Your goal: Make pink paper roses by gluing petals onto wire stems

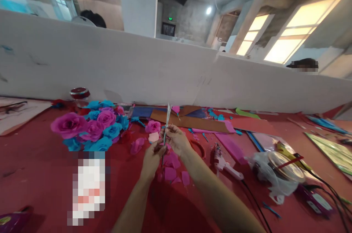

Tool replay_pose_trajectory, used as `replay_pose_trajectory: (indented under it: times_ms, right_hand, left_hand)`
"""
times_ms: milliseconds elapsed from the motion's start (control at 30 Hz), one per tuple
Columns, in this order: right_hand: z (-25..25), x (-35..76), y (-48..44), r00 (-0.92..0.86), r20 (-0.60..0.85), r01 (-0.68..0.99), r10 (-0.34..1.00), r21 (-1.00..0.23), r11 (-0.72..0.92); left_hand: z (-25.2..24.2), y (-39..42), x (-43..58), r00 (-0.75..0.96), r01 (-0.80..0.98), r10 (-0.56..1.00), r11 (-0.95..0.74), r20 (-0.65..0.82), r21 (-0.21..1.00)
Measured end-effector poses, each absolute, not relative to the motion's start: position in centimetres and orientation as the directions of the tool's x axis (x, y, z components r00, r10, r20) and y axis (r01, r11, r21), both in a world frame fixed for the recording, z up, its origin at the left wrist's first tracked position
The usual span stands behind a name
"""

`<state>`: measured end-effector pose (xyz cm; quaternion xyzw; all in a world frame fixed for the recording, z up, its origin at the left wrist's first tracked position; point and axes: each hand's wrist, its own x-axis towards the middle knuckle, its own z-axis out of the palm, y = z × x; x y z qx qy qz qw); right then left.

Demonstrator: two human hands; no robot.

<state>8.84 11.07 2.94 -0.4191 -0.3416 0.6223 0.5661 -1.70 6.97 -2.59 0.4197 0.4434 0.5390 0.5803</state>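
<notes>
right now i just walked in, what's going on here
A person's left hand and right hand hold a bundle of thin pale strands upright, the right hand higher. Pink pieces lie beneath on the red table. Pink and blue flowers stand to the left; a glue gun lies to the right.

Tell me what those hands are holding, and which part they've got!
A thin, whitish bundle: the right hand holds it near the middle, the left hand lower down.

Nothing can be read; the lit green sign [170,18] is too small.
</notes>
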Motion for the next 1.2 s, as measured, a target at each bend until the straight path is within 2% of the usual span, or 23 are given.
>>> replay_pose_trajectory:
  times_ms: [367,533,633,733,800,900,1000,1100,1200]
  right_hand:
    - [4.2,11.5,11.1,0.253,0.077,-0.132,0.964,-0.985,0.113]
    - [4.1,12.8,9.4,0.311,0.131,-0.045,0.941,-0.987,0.152]
    - [3.6,13.5,8.1,0.368,0.168,-0.014,0.915,-0.982,0.186]
    - [3.4,14.6,7.3,0.493,0.195,0.004,0.848,-0.975,0.222]
    - [3.9,16.0,7.1,0.616,0.219,0.020,0.756,-0.964,0.263]
    - [5.8,19.0,6.7,0.795,0.284,0.061,0.535,-0.917,0.395]
    - [7.9,21.5,5.6,0.877,0.289,0.061,0.383,-0.859,0.508]
    - [8.4,21.9,3.7,0.871,0.236,-0.062,0.430,-0.816,0.574]
    - [6.8,20.5,1.9,0.795,0.172,-0.207,0.582,-0.825,0.526]
  left_hand:
    - [-2.5,6.7,-2.0,0.051,-0.191,0.991,0.135,-0.127,0.972]
    - [-2.6,6.6,-1.8,0.049,-0.060,0.998,0.037,-0.034,0.998]
    - [-2.7,6.3,-1.3,0.113,0.016,0.994,0.004,-0.005,1.000]
    - [-2.8,6.1,-0.9,0.200,0.080,0.979,-0.043,0.027,0.996]
    - [-2.8,5.9,-0.9,0.215,0.174,0.974,-0.102,0.063,0.979]
    - [-2.7,5.6,-1.7,0.163,0.403,0.982,-0.155,0.096,0.902]
    - [-2.4,5.5,-2.8,0.036,0.597,0.995,-0.095,0.092,0.797]
    - [-1.4,6.2,-3.3,-0.080,0.767,0.989,-0.021,0.128,0.641]
    - [0.1,8.2,-2.3,-0.040,0.887,0.987,-0.037,0.156,0.460]
